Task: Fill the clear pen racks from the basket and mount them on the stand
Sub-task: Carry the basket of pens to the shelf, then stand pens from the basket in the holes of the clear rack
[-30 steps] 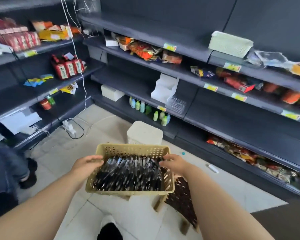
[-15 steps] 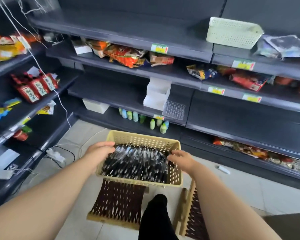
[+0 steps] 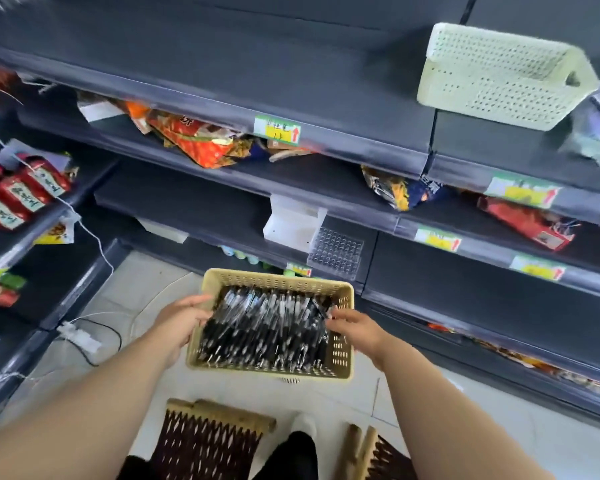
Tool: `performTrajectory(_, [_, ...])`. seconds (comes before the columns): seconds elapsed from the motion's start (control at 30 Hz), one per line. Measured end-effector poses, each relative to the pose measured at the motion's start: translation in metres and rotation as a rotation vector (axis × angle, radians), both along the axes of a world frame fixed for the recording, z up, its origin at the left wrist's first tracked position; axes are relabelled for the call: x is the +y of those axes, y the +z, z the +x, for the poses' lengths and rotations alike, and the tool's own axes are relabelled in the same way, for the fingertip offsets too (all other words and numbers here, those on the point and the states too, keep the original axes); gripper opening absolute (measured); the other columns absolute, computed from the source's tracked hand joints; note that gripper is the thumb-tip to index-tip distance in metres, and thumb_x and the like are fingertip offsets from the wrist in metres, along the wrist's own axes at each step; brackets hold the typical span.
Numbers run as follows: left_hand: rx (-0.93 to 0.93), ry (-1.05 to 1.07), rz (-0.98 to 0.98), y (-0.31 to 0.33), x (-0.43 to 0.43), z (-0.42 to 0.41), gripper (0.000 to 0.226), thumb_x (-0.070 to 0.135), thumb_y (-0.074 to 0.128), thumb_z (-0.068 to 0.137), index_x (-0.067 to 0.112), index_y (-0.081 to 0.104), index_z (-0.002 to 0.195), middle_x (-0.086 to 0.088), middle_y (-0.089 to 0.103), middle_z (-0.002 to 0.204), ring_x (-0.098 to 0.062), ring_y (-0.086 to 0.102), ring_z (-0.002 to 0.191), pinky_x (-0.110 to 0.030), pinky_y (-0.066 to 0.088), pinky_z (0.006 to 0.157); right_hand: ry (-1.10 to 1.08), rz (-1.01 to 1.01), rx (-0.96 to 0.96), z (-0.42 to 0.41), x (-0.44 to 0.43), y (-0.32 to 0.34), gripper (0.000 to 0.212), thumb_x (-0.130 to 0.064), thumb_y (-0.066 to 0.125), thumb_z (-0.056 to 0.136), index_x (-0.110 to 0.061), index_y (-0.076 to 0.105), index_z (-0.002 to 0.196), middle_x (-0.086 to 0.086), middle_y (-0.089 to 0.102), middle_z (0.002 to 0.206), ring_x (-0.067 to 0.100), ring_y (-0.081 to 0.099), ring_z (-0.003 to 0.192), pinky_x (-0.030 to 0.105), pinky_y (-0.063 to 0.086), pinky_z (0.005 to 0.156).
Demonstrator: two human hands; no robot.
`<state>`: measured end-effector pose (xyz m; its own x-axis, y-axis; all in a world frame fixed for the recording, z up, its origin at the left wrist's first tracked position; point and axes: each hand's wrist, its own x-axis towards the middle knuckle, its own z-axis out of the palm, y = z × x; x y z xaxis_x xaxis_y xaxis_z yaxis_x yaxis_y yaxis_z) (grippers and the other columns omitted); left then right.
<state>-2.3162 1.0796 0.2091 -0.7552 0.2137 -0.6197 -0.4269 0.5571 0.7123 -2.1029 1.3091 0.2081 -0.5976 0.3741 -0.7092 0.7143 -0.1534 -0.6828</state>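
I hold a tan perforated basket (image 3: pixel 340 358) in the air in front of me, above the floor. It is full of black pens (image 3: pixel 267 327) lying in a heap. My left hand (image 3: pixel 179 322) grips its left rim and my right hand (image 3: pixel 355 327) grips its right rim. On the middle shelf beyond the basket stands a white stepped stand (image 3: pixel 291 221). A clear pen rack (image 3: pixel 336 252) with rows of holes lies flat beside it, to its right.
Dark store shelves (image 3: pixel 326 147) run across the view, carrying snack bags, red packets and price tags. A pale green basket (image 3: pixel 499 76) sits upside down on the top right shelf. Two folding stools (image 3: pixel 205 441) stand on the tiled floor by my feet. A power strip (image 3: pixel 80 337) with cables lies on the floor at left.
I have lifted the basket and stepped closer to the shelves. The view has tilted up, so the stand and clear rack now lie just beyond the basket.
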Motion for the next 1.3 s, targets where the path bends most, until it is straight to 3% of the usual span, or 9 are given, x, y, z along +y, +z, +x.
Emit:
performTrajectory(0.13, [-0.029, -0.05, -0.025, -0.013, 0.024, -0.018, 0.041, 0.0, 0.063, 0.074, 0.035, 0.07, 0.096, -0.001, 0.068, 0.095, -0.017, 0.057, 0.089, -0.031, 0.041, 0.078, -0.063, -0.049, -0.039, -0.004, 0.018, -0.022, 0.048, -0.035, 0.061, 0.088, -0.022, 0.049, 0.132, 0.001, 0.057, 0.11, 0.017, 0.051, 0.095, 0.028, 0.038, 0.078])
performTrajectory(0.2, [-0.028, -0.077, -0.048, -0.023, 0.035, -0.027, 0.045, -0.002, 0.063, 0.072, 0.035, 0.069, 0.096, 0.003, 0.067, 0.094, -0.015, 0.058, 0.092, -0.032, 0.043, 0.085, -0.06, -0.062, -0.057, -0.008, 0.024, -0.036, 0.046, -0.036, 0.061, 0.087, -0.024, 0.05, 0.13, 0.005, 0.054, 0.122, 0.02, 0.051, 0.102, 0.029, 0.038, 0.083])
performTrajectory(0.3, [-0.011, -0.115, -0.074, -0.042, 0.049, -0.043, 0.047, -0.003, 0.063, 0.07, 0.033, 0.069, 0.099, 0.011, 0.064, 0.087, -0.006, 0.056, 0.084, -0.022, 0.042, 0.069, -0.089, -0.082, -0.071, -0.022, 0.028, -0.057, 0.042, -0.036, 0.061, 0.087, -0.026, 0.051, 0.126, 0.009, 0.049, 0.133, 0.026, 0.049, 0.115, 0.035, 0.038, 0.093])
performTrajectory(0.53, [-0.043, -0.342, -0.085, -0.105, 0.076, -0.128, 0.051, -0.003, 0.059, 0.076, 0.031, 0.064, 0.115, 0.006, 0.061, 0.108, -0.002, 0.051, 0.083, -0.022, 0.041, 0.071, -0.279, -0.064, -0.091, -0.091, 0.024, -0.112, 0.04, -0.032, 0.061, 0.088, -0.023, 0.052, 0.127, 0.011, 0.05, 0.132, 0.024, 0.048, 0.109, 0.034, 0.037, 0.092])
performTrajectory(0.73, [0.011, -0.633, -0.117, -0.183, 0.095, -0.219, 0.043, -0.003, 0.057, 0.08, 0.034, 0.066, 0.101, 0.004, 0.055, 0.128, -0.013, 0.048, 0.11, -0.03, 0.038, 0.096, -0.533, -0.044, -0.087, -0.162, 0.013, -0.18, 0.031, -0.024, 0.061, 0.089, -0.017, 0.056, 0.119, 0.013, 0.05, 0.133, 0.032, 0.047, 0.122, 0.045, 0.034, 0.107])
performTrajectory(0.8, [0.011, -0.639, -0.108, -0.214, 0.097, -0.233, 0.039, -0.001, 0.057, 0.081, 0.032, 0.066, 0.099, 0.002, 0.056, 0.128, -0.013, 0.049, 0.108, -0.03, 0.039, 0.094, -0.616, -0.023, -0.076, -0.178, 0.013, -0.207, 0.013, -0.02, 0.057, 0.091, -0.016, 0.059, 0.103, 0.014, 0.057, 0.123, 0.031, 0.053, 0.112, 0.045, 0.038, 0.103])
performTrajectory(0.9, [0.045, -0.545, -0.099, -0.27, 0.092, -0.243, 0.034, -0.001, 0.058, 0.08, 0.026, 0.069, 0.098, 0.002, 0.061, 0.12, -0.013, 0.056, 0.1, -0.023, 0.043, 0.078, -0.594, 0.034, -0.093, -0.19, 0.012, -0.257, 0.02, -0.022, 0.054, 0.093, -0.01, 0.061, 0.108, 0.011, 0.062, 0.107, 0.027, 0.058, 0.101, 0.041, 0.044, 0.094])
performTrajectory(1.13, [0.009, -0.42, 0.134, -0.391, 0.09, -0.247, 0.03, -0.001, 0.062, 0.076, 0.025, 0.07, 0.087, 0.007, 0.068, 0.097, -0.004, 0.059, 0.092, -0.014, 0.038, 0.069, -0.415, 0.148, -0.059, -0.182, 0.009, -0.359, 0.011, -0.03, 0.056, 0.092, -0.028, 0.064, 0.097, -0.005, 0.063, 0.095, 0.012, 0.058, 0.082, 0.026, 0.045, 0.066])
performTrajectory(1.3, [0.068, -0.422, 0.259, -0.448, 0.076, -0.233, 0.03, 0.0, 0.066, 0.073, 0.027, 0.071, 0.084, 0.012, 0.066, 0.093, 0.0, 0.056, 0.089, -0.014, 0.038, 0.07, -0.408, 0.324, 0.008, -0.184, -0.005, -0.403, 0.01, -0.027, 0.06, 0.088, -0.027, 0.066, 0.096, -0.003, 0.065, 0.098, 0.016, 0.059, 0.09, 0.029, 0.043, 0.081])
